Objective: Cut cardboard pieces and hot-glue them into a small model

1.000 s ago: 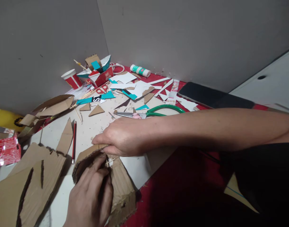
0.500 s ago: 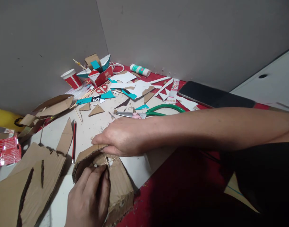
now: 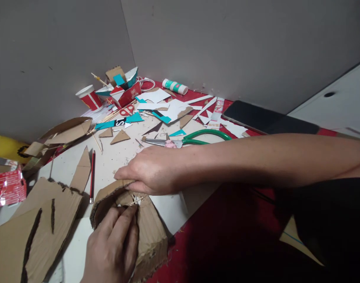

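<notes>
A bent piece of brown corrugated cardboard (image 3: 150,232) curves up under both hands. My right hand (image 3: 153,169) reaches in from the right and grips its far raised edge, fingers outside and thumb on the inner side. Inside the curve, small thin wooden sticks like toothpicks (image 3: 136,200) cross over a pale spot in the cardboard. My left hand (image 3: 113,243) comes from below with fingers pinched together, their tips right at those sticks. Whatever is between these fingertips is hidden.
Green-handled scissors (image 3: 206,136) lie beyond my right forearm, near paper scraps (image 3: 176,110) and a phone (image 3: 271,120). On the left are a pencil (image 3: 92,177), larger slit cardboard (image 3: 50,224) and a yellow object (image 3: 9,149). A paper cup (image 3: 90,98) stands at the back.
My left hand has shifted slightly to the right, its fingers straightening a little toward the sticks. My right hand keeps its hold on the cardboard edge.
</notes>
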The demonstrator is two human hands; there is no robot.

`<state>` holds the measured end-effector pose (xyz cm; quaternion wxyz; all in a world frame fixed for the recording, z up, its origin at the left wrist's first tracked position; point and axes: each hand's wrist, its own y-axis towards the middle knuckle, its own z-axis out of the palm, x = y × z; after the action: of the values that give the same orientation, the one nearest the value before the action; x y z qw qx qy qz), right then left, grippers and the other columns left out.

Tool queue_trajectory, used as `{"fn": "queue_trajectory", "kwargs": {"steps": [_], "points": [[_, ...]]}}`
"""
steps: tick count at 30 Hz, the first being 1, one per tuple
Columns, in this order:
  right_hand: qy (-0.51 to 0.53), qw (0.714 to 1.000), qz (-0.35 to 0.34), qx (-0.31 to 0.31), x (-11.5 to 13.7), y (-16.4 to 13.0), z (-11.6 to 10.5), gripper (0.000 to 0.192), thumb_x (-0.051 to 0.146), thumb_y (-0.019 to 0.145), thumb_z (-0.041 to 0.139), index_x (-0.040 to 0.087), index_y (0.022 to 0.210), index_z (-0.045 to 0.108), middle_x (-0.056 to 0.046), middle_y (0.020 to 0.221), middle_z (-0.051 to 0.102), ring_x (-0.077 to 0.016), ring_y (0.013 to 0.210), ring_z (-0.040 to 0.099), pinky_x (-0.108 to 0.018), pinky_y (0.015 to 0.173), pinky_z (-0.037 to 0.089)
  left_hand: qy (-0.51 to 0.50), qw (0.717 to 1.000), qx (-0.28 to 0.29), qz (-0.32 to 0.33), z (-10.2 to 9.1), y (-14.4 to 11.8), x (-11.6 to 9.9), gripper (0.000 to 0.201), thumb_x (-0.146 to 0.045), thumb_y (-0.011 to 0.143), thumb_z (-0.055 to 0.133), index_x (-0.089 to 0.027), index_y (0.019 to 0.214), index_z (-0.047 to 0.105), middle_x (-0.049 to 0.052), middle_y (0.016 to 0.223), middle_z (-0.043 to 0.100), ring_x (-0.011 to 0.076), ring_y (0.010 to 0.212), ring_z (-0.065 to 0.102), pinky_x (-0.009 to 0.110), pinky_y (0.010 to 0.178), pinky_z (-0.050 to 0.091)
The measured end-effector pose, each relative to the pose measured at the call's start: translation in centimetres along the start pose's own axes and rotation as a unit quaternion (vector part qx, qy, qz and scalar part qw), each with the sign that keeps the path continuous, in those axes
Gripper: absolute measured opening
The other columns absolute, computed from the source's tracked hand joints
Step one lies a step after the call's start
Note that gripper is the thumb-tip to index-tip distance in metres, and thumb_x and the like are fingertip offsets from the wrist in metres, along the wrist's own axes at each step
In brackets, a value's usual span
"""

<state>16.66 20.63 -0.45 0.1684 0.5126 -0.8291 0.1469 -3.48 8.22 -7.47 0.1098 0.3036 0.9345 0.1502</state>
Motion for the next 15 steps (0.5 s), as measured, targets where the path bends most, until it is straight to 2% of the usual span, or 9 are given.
{"fn": "queue_trajectory", "kwargs": {"steps": [8, 15], "points": [[0.008, 1.000, -0.006, -0.009, -0.16, 0.03, 0.19, 0.031, 0.027, 0.091, 0.046, 0.019, 0.117, 0.060, -0.008, 0.098, 0.069, -0.0217, 0.081, 0.060, -0.030, 0.061, 0.033, 0.005, 1.000, -0.005, -0.019, 0.00, -0.14, -0.10, 0.025, -0.018, 0.088, 0.053, -0.016, 0.112, 0.056, 0.007, 0.089, 0.063, 0.0159, 0.077, 0.065, 0.023, 0.064, 0.055], [0.017, 1.000, -0.008, -0.014, -0.22, 0.05, 0.26, 0.031, 0.028, 0.091, 0.045, 0.019, 0.117, 0.060, -0.008, 0.097, 0.069, -0.0216, 0.080, 0.060, -0.030, 0.062, 0.034, 0.039, 0.999, -0.017, 0.012, 0.07, 0.18, -0.16, 0.036, -0.015, 0.088, 0.053, -0.013, 0.124, 0.052, 0.011, 0.099, 0.064, 0.0187, 0.083, 0.065, 0.025, 0.066, 0.057]]}}
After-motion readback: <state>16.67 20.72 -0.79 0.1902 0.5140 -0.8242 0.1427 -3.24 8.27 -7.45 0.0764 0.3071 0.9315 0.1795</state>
